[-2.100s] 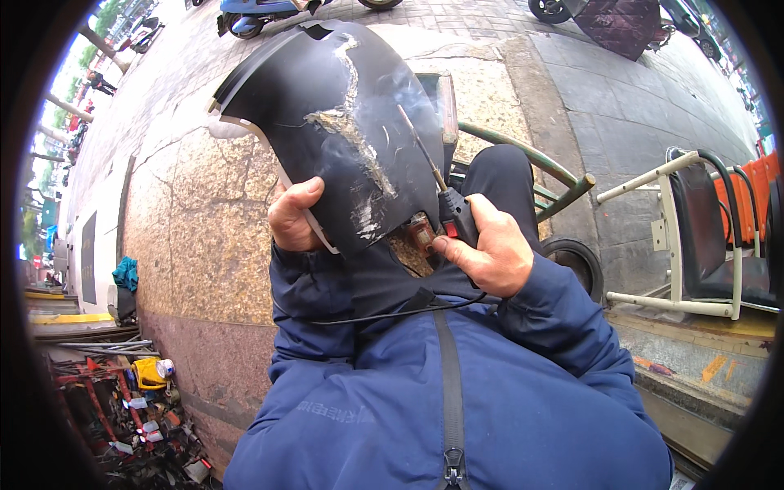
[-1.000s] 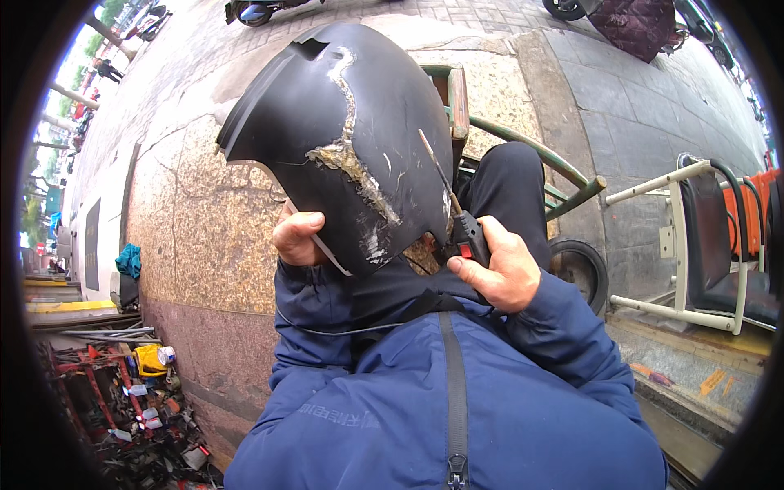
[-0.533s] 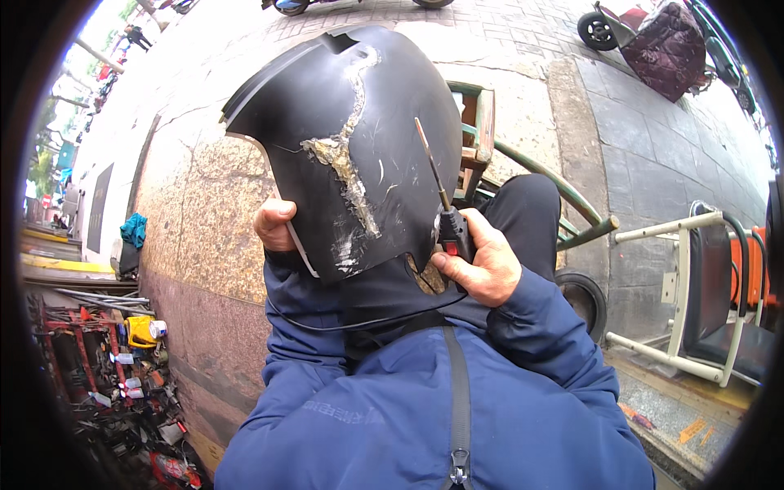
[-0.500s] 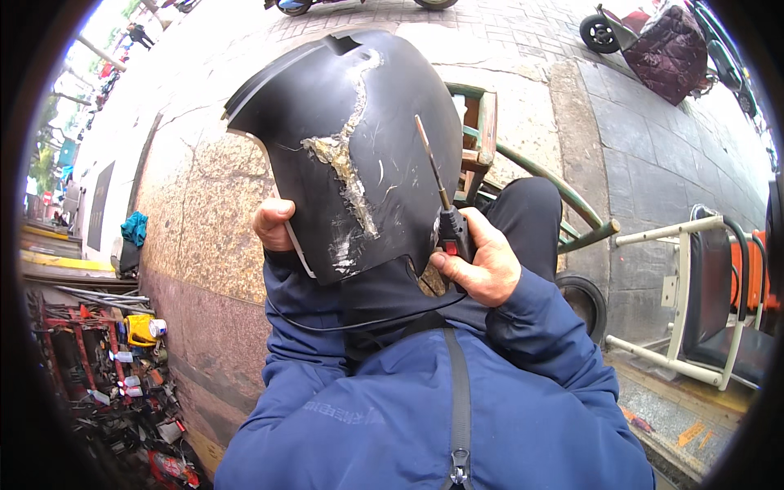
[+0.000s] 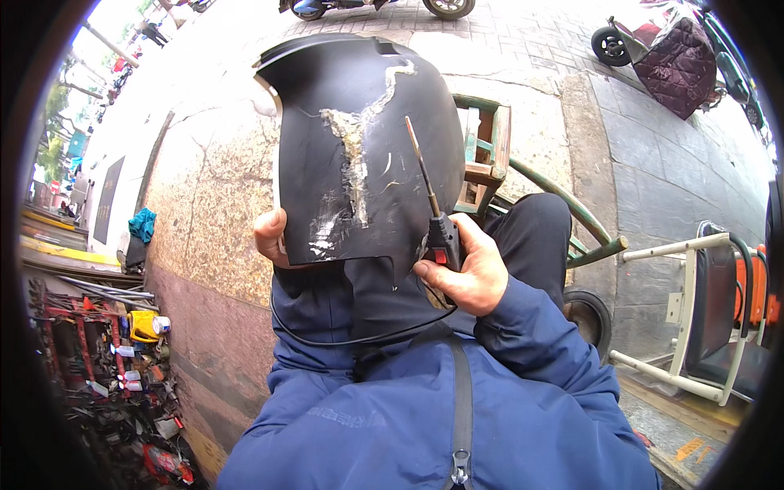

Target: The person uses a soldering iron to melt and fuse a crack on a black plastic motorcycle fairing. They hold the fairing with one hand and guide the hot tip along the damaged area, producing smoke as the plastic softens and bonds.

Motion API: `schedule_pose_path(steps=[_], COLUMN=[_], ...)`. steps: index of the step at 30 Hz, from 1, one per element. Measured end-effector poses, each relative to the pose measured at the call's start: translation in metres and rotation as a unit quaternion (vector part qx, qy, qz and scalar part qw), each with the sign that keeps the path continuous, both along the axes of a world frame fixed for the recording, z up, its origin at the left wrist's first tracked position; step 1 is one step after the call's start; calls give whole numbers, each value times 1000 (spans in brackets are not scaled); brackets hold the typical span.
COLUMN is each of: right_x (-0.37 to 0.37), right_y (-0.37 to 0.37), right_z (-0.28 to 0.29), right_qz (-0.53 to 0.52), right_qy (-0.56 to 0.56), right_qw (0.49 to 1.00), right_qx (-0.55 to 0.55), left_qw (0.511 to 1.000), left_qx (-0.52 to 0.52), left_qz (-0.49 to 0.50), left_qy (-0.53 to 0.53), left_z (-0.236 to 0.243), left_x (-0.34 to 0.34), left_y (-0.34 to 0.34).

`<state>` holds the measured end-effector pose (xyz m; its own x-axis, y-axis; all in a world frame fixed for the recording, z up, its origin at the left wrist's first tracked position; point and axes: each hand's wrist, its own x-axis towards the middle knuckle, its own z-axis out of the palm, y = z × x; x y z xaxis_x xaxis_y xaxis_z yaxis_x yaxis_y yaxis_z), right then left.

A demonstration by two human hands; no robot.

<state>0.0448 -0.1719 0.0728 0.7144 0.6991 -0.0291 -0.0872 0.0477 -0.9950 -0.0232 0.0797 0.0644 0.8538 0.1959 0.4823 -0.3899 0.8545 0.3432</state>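
Observation:
A large curved black plastic panel (image 5: pixel 310 180), likely vehicle bodywork, is held up over my lap. A rough, raised seam (image 5: pixel 357 167) of melted-looking pale material runs down it in a forked line, with white scuffs near its lower edge. My left hand (image 5: pixel 271 237) grips the panel's lower left edge, thumb in front and the other fingers hidden behind. In my right hand (image 5: pixel 469 273) is a soldering iron (image 5: pixel 430 196) with a black handle, red switch and long metal rod pointing up in front of the panel. The right fingers also lie by the panel's lower right edge.
A black cord (image 5: pixel 359 342) loops across my lap. Beyond my knee stands a worn wooden stool (image 5: pixel 488 155); a metal-framed chair (image 5: pixel 710 310) is at right. Tools and parts (image 5: pixel 122 384) crowd the lower left. A scooter with a quilted cover (image 5: pixel 674 65) is parked far right.
The panel has turned slightly to stand more upright, its top shifting right. My right hand and the soldering iron have moved a little left and down. The view has shifted slightly.

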Motion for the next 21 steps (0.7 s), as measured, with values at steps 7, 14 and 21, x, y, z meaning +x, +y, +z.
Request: schedule_pose_path(steps=[7,14,21], right_x=[1,0,0], right_y=[6,18,18], right_z=[2,4,-3], right_qz=[1,35,9], right_qy=[-23,-12,-52], right_qw=[1000,999,998], right_qx=[-13,16,-46], left_qw=[986,943,888], left_qx=[135,191,207], left_qz=[90,208,335], left_qy=[-27,178,237], left_z=[4,27,28], left_x=[-9,-9,-8], left_y=[-41,-73,-78])
